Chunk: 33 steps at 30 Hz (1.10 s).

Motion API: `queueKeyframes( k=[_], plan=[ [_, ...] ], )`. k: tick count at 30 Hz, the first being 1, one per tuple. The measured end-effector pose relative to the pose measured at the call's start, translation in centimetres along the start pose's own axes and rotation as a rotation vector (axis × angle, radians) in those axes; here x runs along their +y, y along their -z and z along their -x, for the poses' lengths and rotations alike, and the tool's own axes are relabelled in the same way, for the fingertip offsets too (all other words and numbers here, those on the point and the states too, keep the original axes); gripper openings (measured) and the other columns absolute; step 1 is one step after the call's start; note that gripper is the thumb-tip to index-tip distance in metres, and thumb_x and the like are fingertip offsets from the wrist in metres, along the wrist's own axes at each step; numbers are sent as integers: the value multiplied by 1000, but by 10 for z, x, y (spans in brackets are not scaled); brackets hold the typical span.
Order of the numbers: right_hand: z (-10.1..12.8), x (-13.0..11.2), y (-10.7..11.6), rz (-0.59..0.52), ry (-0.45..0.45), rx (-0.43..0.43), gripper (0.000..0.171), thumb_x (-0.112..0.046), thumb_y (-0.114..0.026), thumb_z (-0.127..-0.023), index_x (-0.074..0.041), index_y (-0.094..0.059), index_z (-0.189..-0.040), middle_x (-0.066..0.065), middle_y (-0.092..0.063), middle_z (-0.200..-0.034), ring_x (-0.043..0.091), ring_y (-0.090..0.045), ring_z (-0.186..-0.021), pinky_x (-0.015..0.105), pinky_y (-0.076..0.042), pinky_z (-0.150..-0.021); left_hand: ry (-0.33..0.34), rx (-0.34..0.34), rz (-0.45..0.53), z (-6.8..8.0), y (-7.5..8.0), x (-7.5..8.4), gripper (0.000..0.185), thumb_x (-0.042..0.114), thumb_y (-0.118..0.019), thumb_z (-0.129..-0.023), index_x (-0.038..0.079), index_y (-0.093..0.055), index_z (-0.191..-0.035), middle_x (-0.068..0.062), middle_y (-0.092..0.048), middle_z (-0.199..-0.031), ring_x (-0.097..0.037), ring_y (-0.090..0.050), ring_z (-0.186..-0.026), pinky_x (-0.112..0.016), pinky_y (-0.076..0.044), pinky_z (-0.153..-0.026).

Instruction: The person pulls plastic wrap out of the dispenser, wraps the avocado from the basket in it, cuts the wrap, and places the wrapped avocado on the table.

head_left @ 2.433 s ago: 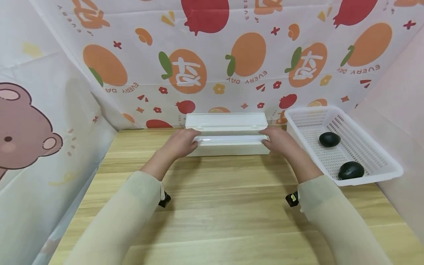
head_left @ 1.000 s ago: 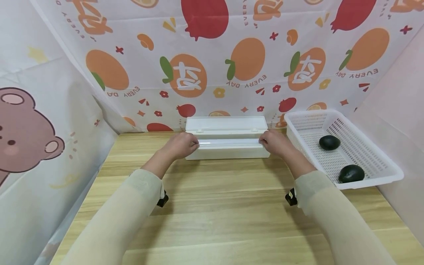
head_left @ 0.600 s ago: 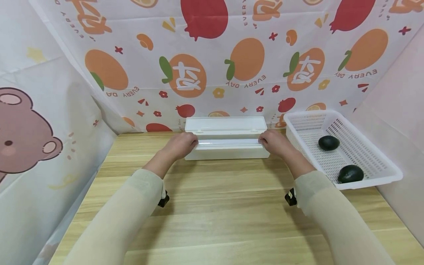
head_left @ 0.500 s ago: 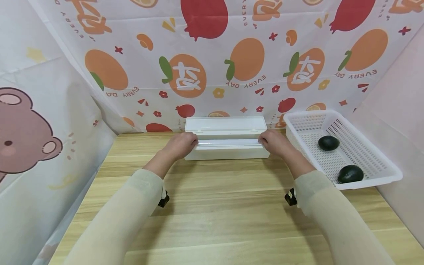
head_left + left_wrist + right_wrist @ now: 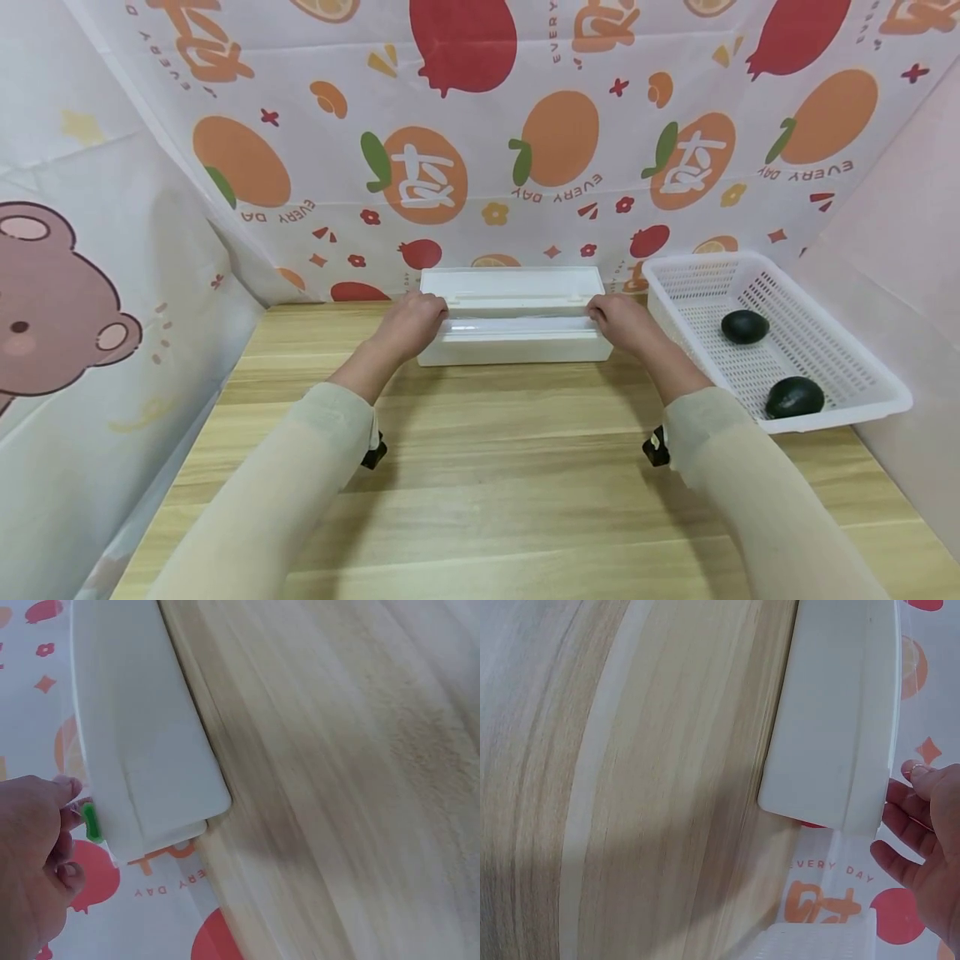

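A white cling film dispenser (image 5: 517,348) lies lengthwise at the back of the wooden table, its lid (image 5: 513,282) raised behind it. Clear cling film (image 5: 517,325) shows along its top opening. My left hand (image 5: 412,323) pinches the film at the left end, thumb against fingertips. A green slider (image 5: 91,823) sits beside those fingertips on the dispenser's edge in the left wrist view. At the right end my right hand (image 5: 621,322) pinches the film's other corner. Thumb and index finger of that hand (image 5: 930,825) meet just past the dispenser's edge in the right wrist view.
To the right stands a white perforated plastic basket (image 5: 840,346) with two dark green avocados (image 5: 745,327) in it. A fruit-printed cloth (image 5: 495,150) hangs right behind the dispenser. The wooden table (image 5: 487,483) stretches in front, between both sleeves.
Both hands first reached over the dispenser's ends with thumbs at its opening, then drew into a pinch. Lately they have risen slightly, the left more, and film shows lifted between them.
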State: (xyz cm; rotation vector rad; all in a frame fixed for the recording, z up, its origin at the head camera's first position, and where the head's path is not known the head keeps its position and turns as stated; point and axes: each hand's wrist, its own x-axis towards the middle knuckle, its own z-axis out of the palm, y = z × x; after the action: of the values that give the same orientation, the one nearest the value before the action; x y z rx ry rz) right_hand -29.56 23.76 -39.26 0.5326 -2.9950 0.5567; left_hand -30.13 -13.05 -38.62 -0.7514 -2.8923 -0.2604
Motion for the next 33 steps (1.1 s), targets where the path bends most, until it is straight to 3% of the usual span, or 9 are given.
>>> queueKeyframes(
  k=[9, 16, 25, 33],
  plan=[
    [1, -4, -1, 20, -11, 66, 21, -12, -54, -101, 0, -69, -108, 18, -71, -108, 35, -65, -105, 48, -50, -95, 50, -5, 92, -3, 4, 6, 16, 10, -56, -99, 1, -69, -103, -14, -71, -98, -29, -66, -91, -44, -53, -83],
    [1, -6, 0, -68, -79, 72, 21, -12, -51, -102, 1, -68, -109, 19, -70, -107, 31, -64, -98, 46, -52, -89, 112, -27, 233, -6, 8, 6, 19, 10, -55, -100, 1, -69, -109, -13, -71, -102, -26, -64, -90, -42, -54, -86],
    [-2, -6, 6, -197, -164, 53, 23, -12, -48, -104, -1, -67, -109, 14, -67, -94, 23, -66, -81, 35, -51, -72, 78, 13, 285, -6, 14, 4, 19, 10, -57, -99, 0, -71, -107, -13, -71, -102, -26, -64, -91, -42, -53, -87],
    [0, -7, 14, -230, -173, 16, 26, -16, -47, -104, -2, -68, -106, 12, -71, -92, 23, -63, -84, 33, -47, -69, 72, -42, 324, -4, 19, 3, 23, 10, -68, -91, -2, -71, -111, -14, -71, -104, -25, -63, -91, -40, -54, -86]
  ],
)
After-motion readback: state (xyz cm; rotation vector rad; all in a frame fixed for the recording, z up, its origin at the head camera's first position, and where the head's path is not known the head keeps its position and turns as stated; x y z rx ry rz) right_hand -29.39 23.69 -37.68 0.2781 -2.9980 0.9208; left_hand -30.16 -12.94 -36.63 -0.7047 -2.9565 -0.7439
